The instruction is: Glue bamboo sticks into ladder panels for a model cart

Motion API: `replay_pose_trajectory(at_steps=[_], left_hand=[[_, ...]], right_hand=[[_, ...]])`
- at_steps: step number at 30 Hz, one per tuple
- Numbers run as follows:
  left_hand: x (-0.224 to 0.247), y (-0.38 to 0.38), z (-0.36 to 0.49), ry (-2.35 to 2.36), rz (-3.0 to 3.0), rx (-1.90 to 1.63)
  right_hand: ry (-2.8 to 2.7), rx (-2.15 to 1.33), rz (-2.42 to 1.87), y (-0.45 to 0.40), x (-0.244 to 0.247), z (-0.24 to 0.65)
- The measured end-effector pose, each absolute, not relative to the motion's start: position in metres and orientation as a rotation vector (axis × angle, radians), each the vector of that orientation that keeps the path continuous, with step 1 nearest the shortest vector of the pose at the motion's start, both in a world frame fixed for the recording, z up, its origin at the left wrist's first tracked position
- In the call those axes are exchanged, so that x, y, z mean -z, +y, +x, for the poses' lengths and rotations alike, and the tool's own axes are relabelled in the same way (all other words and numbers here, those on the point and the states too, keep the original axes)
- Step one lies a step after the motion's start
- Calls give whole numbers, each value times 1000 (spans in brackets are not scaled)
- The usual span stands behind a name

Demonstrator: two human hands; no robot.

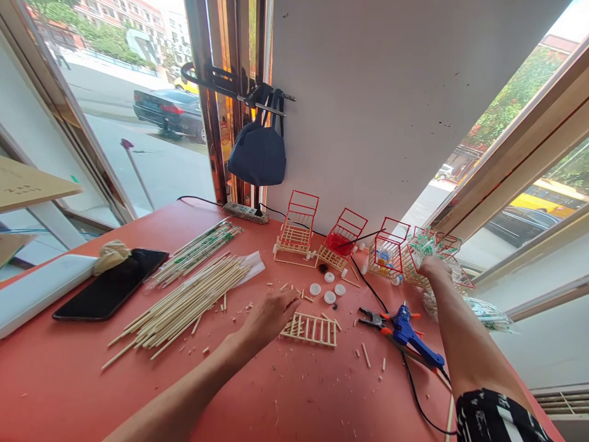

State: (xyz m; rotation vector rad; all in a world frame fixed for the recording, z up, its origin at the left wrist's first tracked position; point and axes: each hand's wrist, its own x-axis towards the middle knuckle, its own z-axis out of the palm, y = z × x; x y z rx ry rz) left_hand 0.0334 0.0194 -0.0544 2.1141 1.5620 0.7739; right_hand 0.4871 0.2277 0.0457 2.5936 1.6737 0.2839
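Observation:
My left hand reaches over the table with its fingers loosely stretched, and nothing shows in them. Just beyond its fingertips lies a small ladder-like frame of wooden sticks, its left end partly under the hand. At the back right my right hand is closed on crumpled clear plastic wrappers with green print; its fingertips are partly hidden. Beside it stands a small stick cart with red rails, holding blue and clear bits. Another red-railed cart holds something red, and a third cart stands further left.
A blue glue gun and pliers lie at right with a black cable. White bottle caps sit mid-table. Bundled wooden sticks, wrapped chopsticks, a black phone and a power strip are at left.

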Motion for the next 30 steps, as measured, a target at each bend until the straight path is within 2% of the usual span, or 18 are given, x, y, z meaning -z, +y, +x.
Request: replay_pose_trajectory(at_steps=[6, 21, 30], left_hand=[[58, 21, 32, 1531, 2100, -779], [54, 19, 34, 1560, 2108, -699], [57, 21, 33, 1555, 2086, -696]], right_hand=[[1559, -171, 2510, 229, -52, 483], [1552, -235, 2504, 216, -68, 492], [1516, -218, 2560, 212, -58, 483]])
